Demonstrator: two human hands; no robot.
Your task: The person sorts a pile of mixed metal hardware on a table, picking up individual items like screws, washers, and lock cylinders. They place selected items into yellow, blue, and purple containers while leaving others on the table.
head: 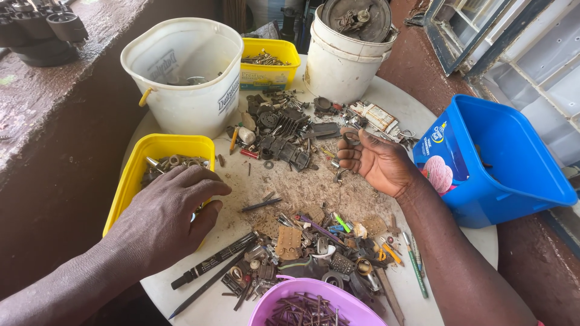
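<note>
My left hand point(166, 217) reaches palm down into a yellow tub point(158, 147) of rusty metal bits at the table's left, its fingers curled over the contents. Whether it grips anything is hidden. My right hand point(376, 162) rests palm up near the middle right of the white round table point(417, 115), fingers curled around a small dark metal ring-shaped piece point(349, 137). Between the hands lies a sawdust-covered patch with scattered screws and scrap point(284, 139).
A large white bucket point(187, 72), a second yellow tub point(269, 63) and a white bucket with a metal part point(347, 60) stand at the back. A blue tub point(501, 163) sits right, a purple bowl of nails point(305, 305) near front. Pens and scrap lie in between.
</note>
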